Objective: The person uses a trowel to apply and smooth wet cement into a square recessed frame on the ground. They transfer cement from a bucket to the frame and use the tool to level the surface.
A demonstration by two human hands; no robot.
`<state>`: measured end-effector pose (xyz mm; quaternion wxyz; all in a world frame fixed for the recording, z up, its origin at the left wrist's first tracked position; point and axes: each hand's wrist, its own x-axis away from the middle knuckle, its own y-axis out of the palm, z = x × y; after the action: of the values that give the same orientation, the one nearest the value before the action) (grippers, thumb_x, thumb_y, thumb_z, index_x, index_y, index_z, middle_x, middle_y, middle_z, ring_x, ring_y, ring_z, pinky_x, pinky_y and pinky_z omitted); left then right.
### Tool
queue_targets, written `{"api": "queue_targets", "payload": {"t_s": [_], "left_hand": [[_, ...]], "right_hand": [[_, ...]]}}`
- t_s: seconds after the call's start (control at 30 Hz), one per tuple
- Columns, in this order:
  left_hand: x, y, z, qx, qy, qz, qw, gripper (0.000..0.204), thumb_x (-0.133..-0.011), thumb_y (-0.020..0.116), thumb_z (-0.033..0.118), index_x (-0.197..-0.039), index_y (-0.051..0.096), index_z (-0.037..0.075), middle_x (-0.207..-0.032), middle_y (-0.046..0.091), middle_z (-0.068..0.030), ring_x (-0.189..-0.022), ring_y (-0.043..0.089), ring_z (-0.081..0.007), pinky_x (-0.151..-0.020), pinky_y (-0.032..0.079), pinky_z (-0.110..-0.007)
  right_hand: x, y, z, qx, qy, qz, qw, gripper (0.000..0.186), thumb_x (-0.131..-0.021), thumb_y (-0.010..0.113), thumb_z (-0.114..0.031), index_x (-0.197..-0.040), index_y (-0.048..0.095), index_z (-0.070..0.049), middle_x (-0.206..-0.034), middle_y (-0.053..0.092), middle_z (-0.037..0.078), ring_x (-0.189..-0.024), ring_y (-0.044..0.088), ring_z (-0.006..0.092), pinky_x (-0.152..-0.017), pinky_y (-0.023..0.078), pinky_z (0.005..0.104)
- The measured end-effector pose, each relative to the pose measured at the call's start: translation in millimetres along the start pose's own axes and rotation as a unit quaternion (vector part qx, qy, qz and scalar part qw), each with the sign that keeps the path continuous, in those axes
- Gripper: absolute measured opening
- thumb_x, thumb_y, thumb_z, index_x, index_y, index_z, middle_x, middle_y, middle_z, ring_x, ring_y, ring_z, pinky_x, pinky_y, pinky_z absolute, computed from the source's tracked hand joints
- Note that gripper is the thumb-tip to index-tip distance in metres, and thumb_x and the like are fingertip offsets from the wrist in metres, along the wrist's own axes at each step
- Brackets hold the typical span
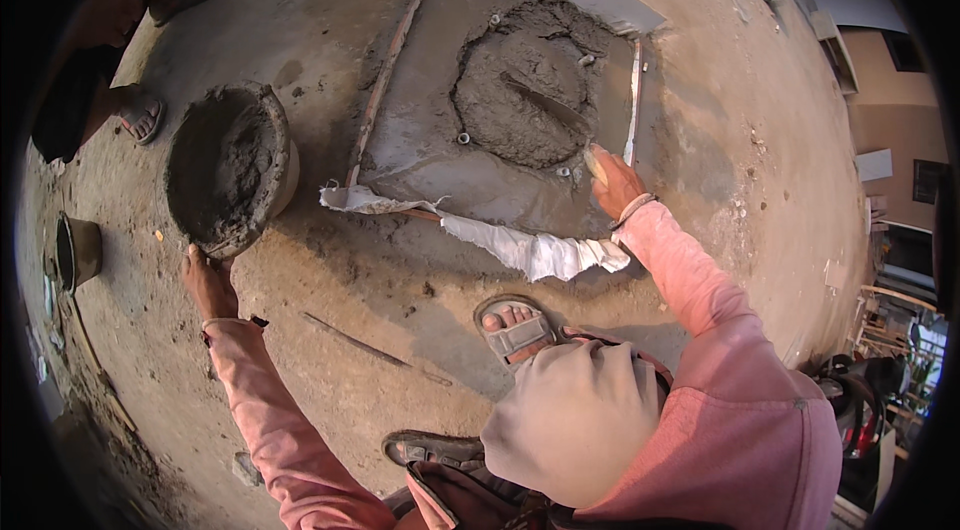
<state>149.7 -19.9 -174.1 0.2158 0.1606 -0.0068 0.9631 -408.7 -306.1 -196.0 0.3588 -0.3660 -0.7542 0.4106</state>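
My left hand [208, 275] grips the near rim of a bucket [285, 170] holding wet grey mortar, at the left. My right hand [618, 185] is closed on the pale handle of a trowel [550, 113]; its blade lies in a round patch of wet mortar [500, 60]. That patch sits inside a square, wood-edged frame [385, 65] with a smooth wet grey surface around it. Small pale tube ends [464, 138] stand at the patch's edge. Torn white sheeting [520, 245] hangs along the frame's near side.
Another person's sandalled foot [140, 115] and hand [115, 10] are at upper left. A second bucket [85, 255] and a long stick [100, 360] lie farther left. A thin rod [355, 340] lies near my feet. Stacked wooden items [900, 310] are at the far right.
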Motion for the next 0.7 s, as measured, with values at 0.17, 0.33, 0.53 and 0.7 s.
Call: {"api": "queue_targets", "payload": {"t_s": [0.17,0.33,0.53,0.7], "left_hand": [[-5,-3,-3,-0.013,0.005,0.002,1.000,0.019,-0.094,0.046,0.024,-0.097,0.052,0.006,-0.093,0.057,-0.0037,-0.081,0.056,-0.0129,-0.067,0.051,-0.027],[-8,-12,-2,-0.021,-0.003,0.002,1.000,0.019,-0.094,0.046,0.024,-0.098,0.051,0.006,-0.095,0.058,-0.0045,-0.082,0.056,-0.0137,-0.068,0.052,-0.027],[-3,-5,3,-0.024,-0.014,-0.003,1.000,0.020,-0.095,0.046,0.023,-0.099,0.051,0.004,-0.099,0.057,-0.0070,-0.085,0.058,-0.0161,-0.070,0.053,-0.028],[-2,-3,5,-0.027,-0.017,-0.011,0.999,0.022,-0.095,0.045,0.022,-0.104,0.051,0.003,-0.101,0.057,-0.0077,-0.087,0.058,-0.0172,-0.071,0.053,-0.029]], "right_hand": [[0,13,3,-0.035,-0.015,-0.034,0.999,0.053,-0.076,0.056,-0.008,-0.127,0.043,-0.004,-0.115,0.054,0.024,-0.107,0.051,0.0408,-0.092,0.041,0.0408],[8,30,-9,-0.063,-0.028,-0.023,0.997,0.052,-0.076,0.057,-0.009,-0.126,0.044,-0.003,-0.115,0.054,0.026,-0.109,0.051,0.0406,-0.093,0.041,0.0404],[3,23,-8,-0.073,-0.057,-0.013,0.996,0.050,-0.075,0.058,-0.010,-0.124,0.047,-0.003,-0.115,0.054,0.025,-0.106,0.052,0.0405,-0.091,0.043,0.0415],[4,3,-3,-0.100,-0.032,0.019,0.994,0.054,-0.076,0.060,-0.014,-0.126,0.044,-0.004,-0.115,0.056,0.022,-0.105,0.054,0.0389,-0.090,0.044,0.0408]]}}
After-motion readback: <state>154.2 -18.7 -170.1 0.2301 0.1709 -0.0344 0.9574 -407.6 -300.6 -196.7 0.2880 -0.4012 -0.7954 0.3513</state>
